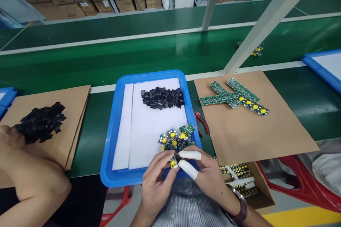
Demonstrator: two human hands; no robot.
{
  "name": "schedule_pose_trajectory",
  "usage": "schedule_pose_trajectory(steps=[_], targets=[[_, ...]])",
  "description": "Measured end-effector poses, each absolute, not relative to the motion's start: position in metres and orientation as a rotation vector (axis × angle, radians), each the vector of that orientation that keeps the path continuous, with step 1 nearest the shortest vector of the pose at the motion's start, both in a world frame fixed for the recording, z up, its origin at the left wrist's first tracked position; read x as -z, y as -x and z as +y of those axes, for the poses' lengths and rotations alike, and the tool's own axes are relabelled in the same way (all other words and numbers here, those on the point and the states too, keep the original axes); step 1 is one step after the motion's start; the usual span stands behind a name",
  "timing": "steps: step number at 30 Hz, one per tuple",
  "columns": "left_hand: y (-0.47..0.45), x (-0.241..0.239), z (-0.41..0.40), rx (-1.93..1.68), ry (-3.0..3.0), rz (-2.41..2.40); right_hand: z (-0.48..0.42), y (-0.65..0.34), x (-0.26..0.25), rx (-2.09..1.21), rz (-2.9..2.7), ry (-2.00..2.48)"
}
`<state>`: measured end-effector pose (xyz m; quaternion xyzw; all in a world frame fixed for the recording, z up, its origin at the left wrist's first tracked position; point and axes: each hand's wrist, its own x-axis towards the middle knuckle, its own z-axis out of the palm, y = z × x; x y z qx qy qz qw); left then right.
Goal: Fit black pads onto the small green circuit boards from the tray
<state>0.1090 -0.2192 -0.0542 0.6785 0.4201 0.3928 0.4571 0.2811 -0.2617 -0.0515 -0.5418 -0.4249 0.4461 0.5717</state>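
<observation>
Between my two hands, over the near edge of a blue tray (106, 159), is a small circuit board (174, 162) with a yellow part on it. My left hand (159, 177) pinches it from the left. White finger cots cover the thumb and a finger of my right hand (204, 172), which closes on the board from the right. Just beyond my fingertips lies a heap of small green circuit boards (173, 138) with yellow parts. Farther back on the tray's white foam sheet (151, 124) is a pile of small black pieces (163, 97).
Red-handled pliers (202, 122) lie right of the tray. Green board strips (234, 95) rest on cardboard (255, 134). Below stands an open box (262, 191) of boards. At left, a co-worker's hand (12, 138) touches a black heap (44, 122). A metal post (261, 28) rises behind.
</observation>
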Motion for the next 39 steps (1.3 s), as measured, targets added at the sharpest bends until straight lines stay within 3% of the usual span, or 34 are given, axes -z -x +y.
schedule_pose_trajectory(steps=[11,28,33,36,39], targets=[[-0.113,0.067,-0.234,-1.1,-1.671,1.085,-0.264,-0.287,0.04,-1.268,-1.085,1.085],[-0.111,0.057,-0.222,-1.125,-1.711,1.024,-0.26,-0.283,0.035,-1.141,-1.321,1.121],[-0.09,0.03,-0.155,-0.913,-2.192,0.88,-0.256,-0.289,0.042,-1.095,-1.277,1.134],[-0.066,0.019,-0.084,-0.504,-2.554,1.271,-0.257,-0.302,0.053,-0.974,-1.244,1.24],[-0.042,0.018,-0.02,-0.386,-2.578,1.54,-0.255,-0.321,0.061,-0.868,-1.272,1.338]])
